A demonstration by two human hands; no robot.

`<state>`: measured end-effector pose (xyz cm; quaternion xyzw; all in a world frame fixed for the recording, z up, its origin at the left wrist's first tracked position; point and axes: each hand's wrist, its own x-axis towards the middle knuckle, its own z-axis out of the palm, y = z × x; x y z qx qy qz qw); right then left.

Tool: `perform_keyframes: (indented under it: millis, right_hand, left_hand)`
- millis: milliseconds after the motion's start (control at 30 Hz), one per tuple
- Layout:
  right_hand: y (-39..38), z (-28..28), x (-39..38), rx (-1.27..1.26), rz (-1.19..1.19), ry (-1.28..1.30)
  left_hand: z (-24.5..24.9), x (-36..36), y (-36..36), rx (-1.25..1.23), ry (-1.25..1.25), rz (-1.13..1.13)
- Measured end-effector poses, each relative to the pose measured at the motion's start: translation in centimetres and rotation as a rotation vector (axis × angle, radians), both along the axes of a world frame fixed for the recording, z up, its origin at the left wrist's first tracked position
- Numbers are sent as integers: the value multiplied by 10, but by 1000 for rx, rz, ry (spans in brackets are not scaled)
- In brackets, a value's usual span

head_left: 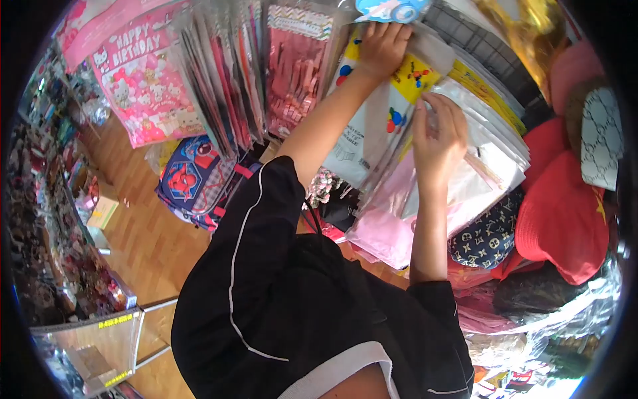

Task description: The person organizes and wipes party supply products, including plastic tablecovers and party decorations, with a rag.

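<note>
My left hand point(385, 52) reaches to the top of a hanging plastic packet point(359, 143) with a yellow header and printed balloons. Its fingers bend over the header's top edge. Just to the right, my right hand point(442, 136) has thumb and index fingertips close together at the right edge of that header, in a pinch. Behind and below this hand hang several clear packets point(488, 173) with white and pink contents. A blue and white item point(392, 9) hangs just above my left hand.
Pink Happy Birthday bags point(153, 86) and packets of pink streamers point(299, 73) hang at left. A Spider-Man backpack point(189, 179) sits beneath them. Red caps point(565, 213) and a patterned dark cap point(488, 233) are at right. A glass-sided case point(100, 346) stands lower left.
</note>
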<state>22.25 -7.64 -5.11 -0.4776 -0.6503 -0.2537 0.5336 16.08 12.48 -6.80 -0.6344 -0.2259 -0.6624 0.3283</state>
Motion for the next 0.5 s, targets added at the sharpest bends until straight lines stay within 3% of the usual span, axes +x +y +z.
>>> perform_keyframes:
  millis: [33, 100, 200, 267, 500]
  right_hand:
    - [1, -1, 0, 18, -24, -13]
    - [3, -5, 3, 11, 0, -8]
    - [3, -6, 1, -6, 12, 18]
    - [5, -7, 3, -18, 11, 21]
    - [5, -8, 1, -53, -47, -6]
  left_hand:
    - [-7, -6, -21, -156, 10, -20]
    - [-42, -7, -50, -241, -57, -182]
    - [-96, -15, -82, -371, 79, -209]
    - [-112, -16, -81, -439, 165, -355]
    - [-125, 3, -42, -360, 202, -118]
